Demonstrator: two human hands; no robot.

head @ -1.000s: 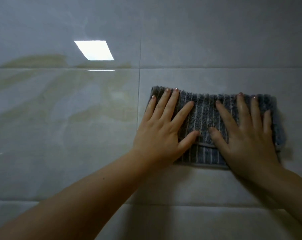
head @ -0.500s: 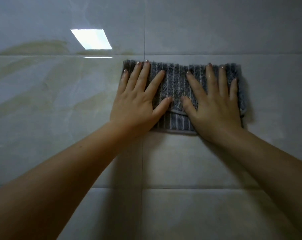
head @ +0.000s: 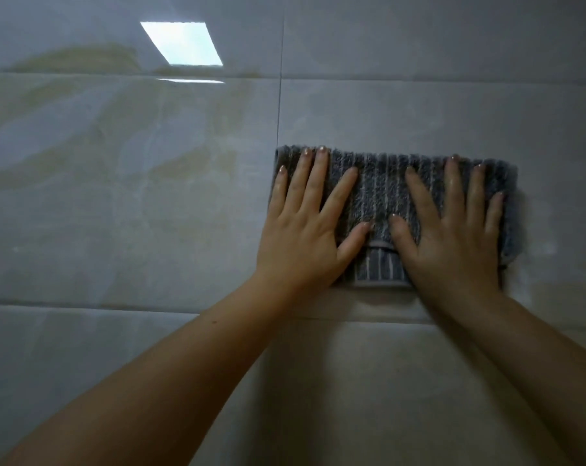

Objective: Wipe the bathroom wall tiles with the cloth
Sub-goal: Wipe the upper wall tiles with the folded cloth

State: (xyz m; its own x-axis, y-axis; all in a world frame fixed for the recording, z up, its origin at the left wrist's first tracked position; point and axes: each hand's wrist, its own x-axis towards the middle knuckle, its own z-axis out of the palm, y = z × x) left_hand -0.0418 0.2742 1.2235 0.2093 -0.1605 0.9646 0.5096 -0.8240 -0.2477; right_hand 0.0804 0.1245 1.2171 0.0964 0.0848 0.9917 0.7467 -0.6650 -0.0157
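Note:
A folded grey striped cloth (head: 382, 186) lies flat against the glossy pale wall tiles (head: 116, 196), right of a vertical grout line. My left hand (head: 305, 230) presses on the cloth's left half with straight, spread fingers. My right hand (head: 453, 237) presses on its right half the same way. Both thumbs point toward each other near the cloth's middle. The cloth's lower edge sits just above a horizontal grout line.
A bright rectangular light reflection (head: 182, 43) shines on the upper left tile. Yellowish marbled streaks (head: 69, 58) run across the left tiles. Grout lines (head: 280, 45) divide the wall into large tiles.
Half a second ago the cloth and both hands were up at the upper grout line; they have slid down and to the right along the wall.

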